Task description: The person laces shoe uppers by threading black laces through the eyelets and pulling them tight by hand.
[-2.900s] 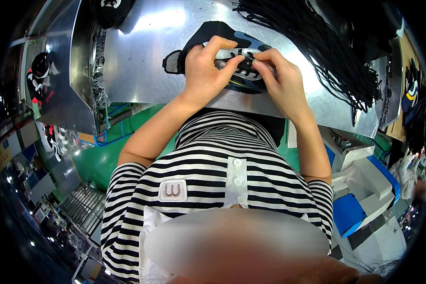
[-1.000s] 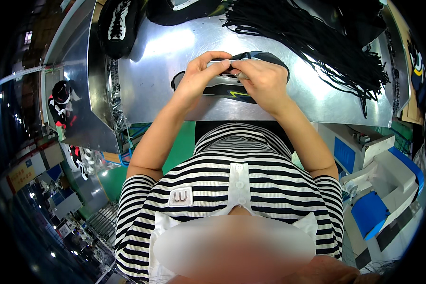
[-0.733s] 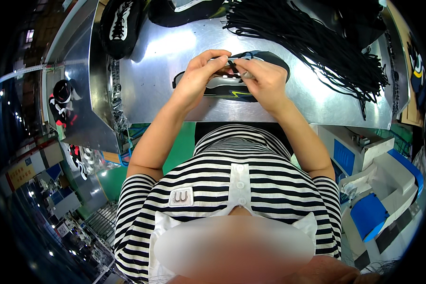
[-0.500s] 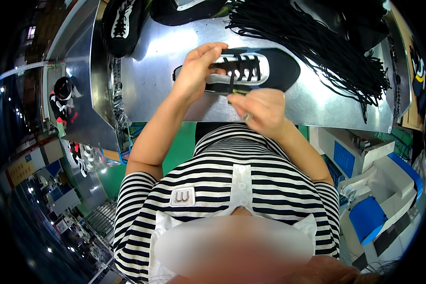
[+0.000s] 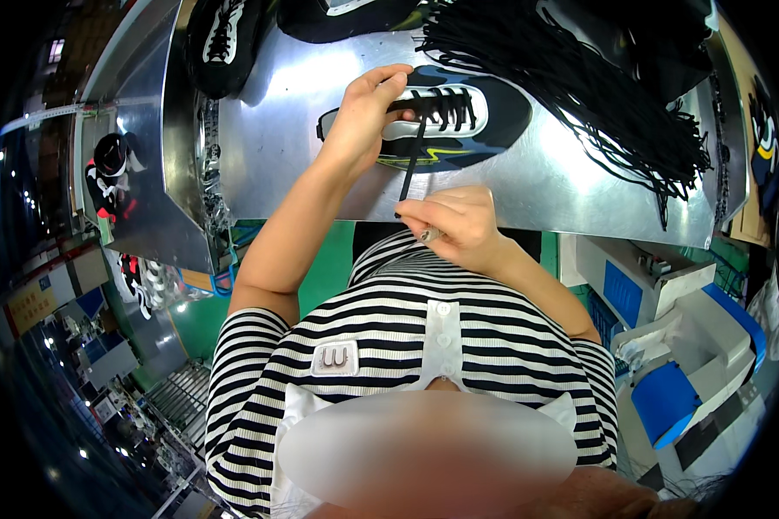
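Observation:
A black sneaker [image 5: 506, 112] with a white lacing panel lies on the metal table, its toe to the right and its dark blue side with a yellow-green line showing. My left hand [image 5: 359, 121] grips it around the collar and tongue, thumb on top. From the upper eyelets a black shoelace [image 5: 412, 169] runs tight toward me. Its end is pinched between thumb and forefinger of my right hand [image 5: 463, 227], near the table's front edge. Within that same fist sits a slim tool, of which only a round pale handle end [image 5: 429, 233] shows.
A thick bundle of loose black laces [image 5: 571, 95] is spread over the right of the metal table [image 5: 294, 164]. Two more black shoes, a laced one [image 5: 223, 48] and another [image 5: 346, 24], are at the far left and back. Grey-and-blue equipment [image 5: 666, 337] stands at lower right.
My right hand has drawn back toward me and a little left, stretching the lace out from the shoe. The sneaker has shifted slightly left and tipped, showing more of its near side.

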`<state>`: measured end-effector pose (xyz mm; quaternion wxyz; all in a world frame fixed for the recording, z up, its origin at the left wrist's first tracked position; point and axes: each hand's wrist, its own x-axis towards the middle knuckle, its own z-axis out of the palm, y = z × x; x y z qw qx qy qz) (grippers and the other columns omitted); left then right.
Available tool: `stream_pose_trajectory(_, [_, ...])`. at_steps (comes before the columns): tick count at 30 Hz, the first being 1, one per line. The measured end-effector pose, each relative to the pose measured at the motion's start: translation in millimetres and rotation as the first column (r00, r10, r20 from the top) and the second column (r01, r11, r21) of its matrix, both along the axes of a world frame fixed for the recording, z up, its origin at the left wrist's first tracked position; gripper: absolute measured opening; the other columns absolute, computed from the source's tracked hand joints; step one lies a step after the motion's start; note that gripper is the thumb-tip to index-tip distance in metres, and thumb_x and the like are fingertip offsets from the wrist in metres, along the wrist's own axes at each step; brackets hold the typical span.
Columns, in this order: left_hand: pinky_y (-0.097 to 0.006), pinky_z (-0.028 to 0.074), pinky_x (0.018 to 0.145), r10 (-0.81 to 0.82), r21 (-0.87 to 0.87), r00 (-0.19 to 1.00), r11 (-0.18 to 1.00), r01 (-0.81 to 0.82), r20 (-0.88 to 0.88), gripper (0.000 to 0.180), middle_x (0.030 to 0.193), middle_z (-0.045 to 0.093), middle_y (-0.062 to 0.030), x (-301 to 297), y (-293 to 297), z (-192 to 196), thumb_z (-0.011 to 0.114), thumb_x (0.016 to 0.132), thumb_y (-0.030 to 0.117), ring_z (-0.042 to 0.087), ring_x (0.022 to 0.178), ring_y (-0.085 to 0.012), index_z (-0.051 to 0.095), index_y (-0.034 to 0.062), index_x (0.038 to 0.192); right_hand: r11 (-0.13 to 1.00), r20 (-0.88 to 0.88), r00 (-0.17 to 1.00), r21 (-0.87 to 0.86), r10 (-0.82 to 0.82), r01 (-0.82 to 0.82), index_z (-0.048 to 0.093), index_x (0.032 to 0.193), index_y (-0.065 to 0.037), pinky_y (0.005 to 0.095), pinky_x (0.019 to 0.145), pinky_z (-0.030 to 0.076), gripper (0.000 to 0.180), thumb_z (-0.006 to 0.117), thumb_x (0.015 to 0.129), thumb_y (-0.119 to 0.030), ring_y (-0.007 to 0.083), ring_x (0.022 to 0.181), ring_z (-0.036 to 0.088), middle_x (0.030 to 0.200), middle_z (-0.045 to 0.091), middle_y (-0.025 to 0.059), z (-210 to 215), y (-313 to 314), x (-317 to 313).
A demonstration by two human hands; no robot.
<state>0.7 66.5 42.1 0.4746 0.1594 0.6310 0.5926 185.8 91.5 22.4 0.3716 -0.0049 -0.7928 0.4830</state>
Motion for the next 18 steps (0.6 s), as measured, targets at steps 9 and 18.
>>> stream_pose_trajectory(9, [-0.027, 0.049, 0.082, -0.099, -0.022, 0.994, 0.995, 0.098, -0.047, 0.039, 0.106, 0.062, -0.0083, 4, 0, 9, 0.059, 0.099, 0.027, 0.057, 0.086, -0.0145, 0.054, 0.005, 0.131, 0.965, 0.192, 0.951, -0.048, -0.243, 0.256, 0.072, 0.099, -0.006, 0.0286, 0.054, 0.052, 0.023, 0.071, 0.076, -0.002, 0.0192, 0.06, 0.066, 0.078, 0.069, 0.0079, -23, 9, -11])
stream_pose_trajectory(18, [-0.033, 0.052, 0.076, -0.39, -0.232, 0.448, 0.9, 0.368, -0.805, 0.039, 0.097, 0.068, -0.019, 16, -56, 21, 0.069, 0.088, 0.004, 0.07, 0.089, -0.0296, 0.046, 0.0001, 0.12, 0.758, 0.609, 0.792, -0.495, -0.045, 0.425, 0.073, 0.096, -0.002, 0.023, 0.061, 0.047, 0.018, 0.075, 0.087, -0.018, 0.0042, 0.068, 0.058, 0.076, 0.069, 0.0011, -7, 29, 11])
